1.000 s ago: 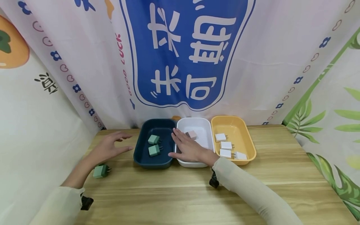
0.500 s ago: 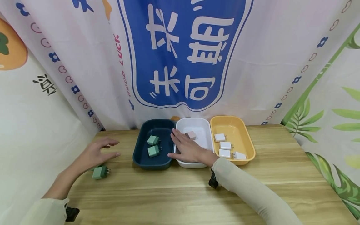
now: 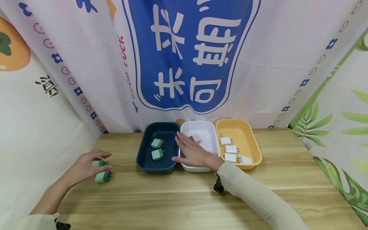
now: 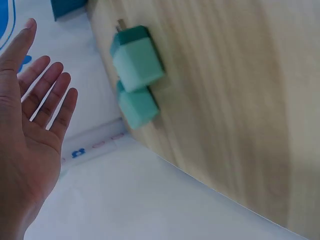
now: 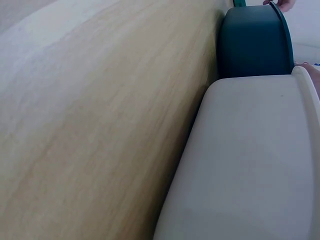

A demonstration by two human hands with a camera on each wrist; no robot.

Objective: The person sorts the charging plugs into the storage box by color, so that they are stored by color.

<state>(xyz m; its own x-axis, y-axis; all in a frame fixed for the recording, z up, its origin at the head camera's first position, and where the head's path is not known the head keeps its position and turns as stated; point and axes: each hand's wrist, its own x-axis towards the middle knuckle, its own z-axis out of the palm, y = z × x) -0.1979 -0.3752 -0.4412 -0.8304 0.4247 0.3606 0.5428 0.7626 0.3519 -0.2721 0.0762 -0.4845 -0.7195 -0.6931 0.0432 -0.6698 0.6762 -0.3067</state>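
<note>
My left hand (image 3: pixel 81 167) is at the left of the table, its fingers and thumb spread apart around two green plug chargers. The farther green charger (image 3: pixel 98 163) is partly hidden by the hand; the nearer green charger (image 3: pixel 102 177) lies just beside the thumb. In the left wrist view the hand (image 4: pixel 35 130) holds nothing. My right hand (image 3: pixel 194 154) lies with straight fingers over the white tray (image 3: pixel 205 126), fingertips at the rim it shares with the navy tray (image 3: pixel 159 127). A pink charger (image 3: pixel 196 138) sits inside the white tray, and the hand covers part of what is there.
Two green chargers (image 3: pixel 157 154) lie in the navy tray. At the right, the yellow tray (image 3: pixel 237 126) holds several white chargers (image 3: pixel 231 149). All three trays stand side by side at the back of the wooden table (image 3: pixel 172 201), against a printed curtain (image 3: pixel 258 80).
My left hand has moved left and toward me, from beside the navy tray to the two green chargers on the table. My right hand has stayed in place.
</note>
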